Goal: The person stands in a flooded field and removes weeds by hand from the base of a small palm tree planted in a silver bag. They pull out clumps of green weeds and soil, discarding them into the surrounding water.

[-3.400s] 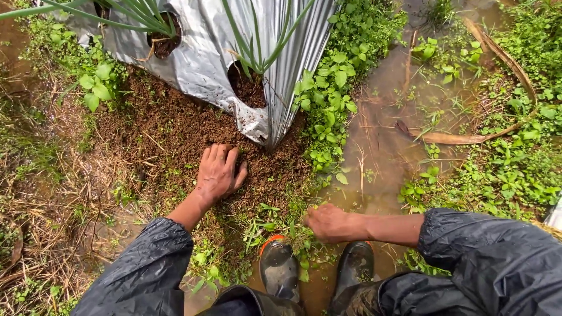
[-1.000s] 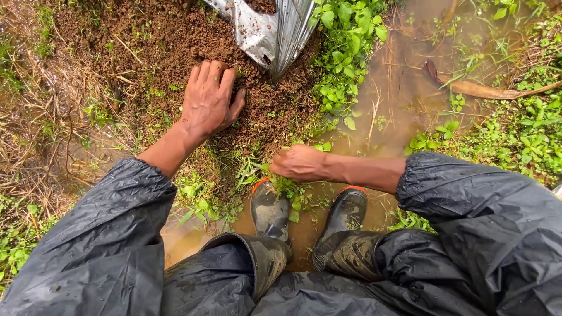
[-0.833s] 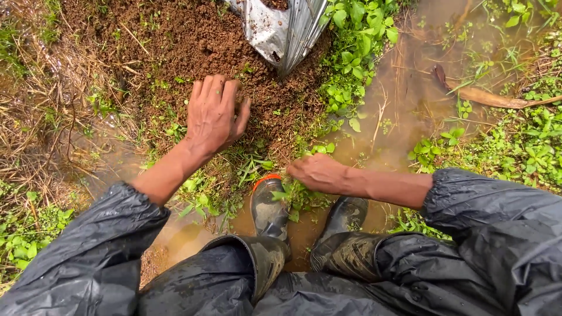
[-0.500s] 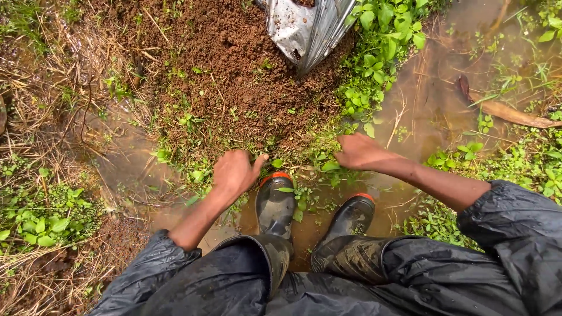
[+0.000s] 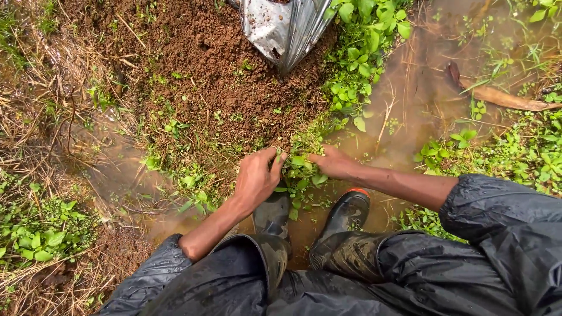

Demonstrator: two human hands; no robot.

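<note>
Weeds, a leafy green clump at the edge of crumbly brown soil, sit right above the muddy boots. Murky puddle to the right, shiny silver bag up top. Left hand and right hand both curl round the clump.

Muddy ground bears weeds, puddle, silver bag.

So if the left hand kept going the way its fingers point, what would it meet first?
The left hand points up and to the right, with its fingertips already at the clump of green weeds between both hands. Beyond that lies the right hand, though depth is hard to judge.
</note>
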